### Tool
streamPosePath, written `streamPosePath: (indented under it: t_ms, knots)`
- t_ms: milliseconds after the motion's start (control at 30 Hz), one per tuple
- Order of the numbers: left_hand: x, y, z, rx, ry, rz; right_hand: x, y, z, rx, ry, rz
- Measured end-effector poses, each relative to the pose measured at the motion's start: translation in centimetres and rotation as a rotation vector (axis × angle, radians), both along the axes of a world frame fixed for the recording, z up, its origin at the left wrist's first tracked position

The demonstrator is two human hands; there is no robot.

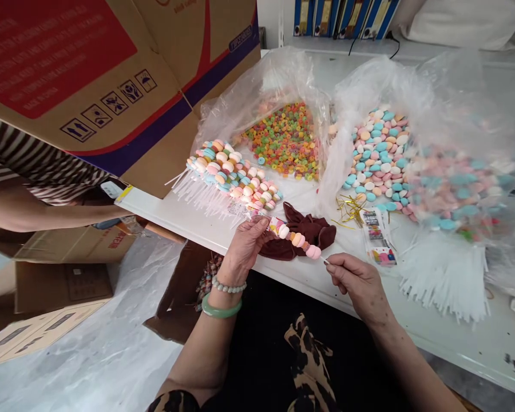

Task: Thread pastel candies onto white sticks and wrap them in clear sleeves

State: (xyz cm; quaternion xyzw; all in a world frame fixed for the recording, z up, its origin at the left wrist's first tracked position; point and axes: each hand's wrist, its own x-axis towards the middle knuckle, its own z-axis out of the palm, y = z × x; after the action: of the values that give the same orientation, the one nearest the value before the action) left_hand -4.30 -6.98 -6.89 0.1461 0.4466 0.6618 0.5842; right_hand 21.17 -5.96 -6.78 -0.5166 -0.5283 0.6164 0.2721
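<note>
A candy skewer (298,239) with pink, white and orange pieces slants between my hands. My left hand (249,243) pinches its upper left end, where a printed label shows. My right hand (354,280) grips the thin white stick at the lower right end. Just behind the skewer lies a dark brown cloth (321,232). Finished-looking candy skewers (236,171) are piled to the left, their white sticks pointing toward the table's front edge. Printed labels (380,237) and gold twist ties (349,209) lie to the right.
Open plastic bags hold small ring candies (283,137) and pastel candies (381,151). White sticks (446,280) lie at the right. A large carton (154,131) stands at the left of the table (438,337). Behind it, a person's arm (55,220) shows. Open boxes (64,286) are on the floor.
</note>
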Motion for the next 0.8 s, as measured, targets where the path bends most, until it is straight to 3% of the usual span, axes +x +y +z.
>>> streamPosePath:
  t_ms: [267, 467, 567, 800]
  knots:
    - [-0.3, -0.1, -0.5, 0.045, 0.021, -0.110, -0.9, 0.6, 0.9, -0.338, 0.213, 0.021]
    - [-0.3, 0.0, -0.7, 0.030, 0.048, -0.124, -0.7, 0.7, 0.2, -0.369, 0.273, 0.075]
    - [-0.3, 0.1, -0.8, 0.020, 0.020, -0.137, -0.7, 0.6, -0.4, -0.205, 0.138, 0.064]
    - [0.4, 0.4, -1.2, 0.019, -0.058, -0.075, -0.6, 0.1, -0.8, 0.464, -0.292, 0.105]
